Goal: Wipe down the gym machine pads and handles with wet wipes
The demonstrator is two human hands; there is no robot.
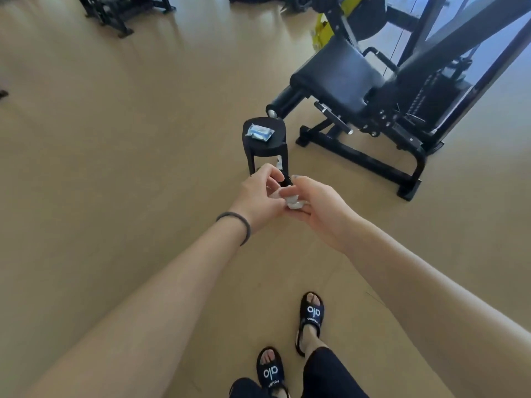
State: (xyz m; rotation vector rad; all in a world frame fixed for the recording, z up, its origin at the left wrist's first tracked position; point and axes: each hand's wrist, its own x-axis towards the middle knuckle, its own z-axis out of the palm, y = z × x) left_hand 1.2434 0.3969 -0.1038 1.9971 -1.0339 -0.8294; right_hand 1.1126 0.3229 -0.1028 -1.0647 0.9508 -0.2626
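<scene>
A crumpled white wet wipe [293, 201] sits between my two hands in front of me. My right hand [316, 205] cups it in curled fingers and my left hand [263, 191] pinches at its edge. A blue and white wipes packet [259, 133] lies on a small black stool [275, 142] just beyond my hands. The gym machine stands to the right, with its black seat pad [336, 79], a roller pad [287, 103] and a short handle [333, 117] near the seat.
The tan floor [129, 139] spreads wide to the left. The machine's black base frame [359, 162] reaches across the floor at right. More black equipment [115, 12] stands at the far top left. My feet in black sandals [311, 314] are at the bottom.
</scene>
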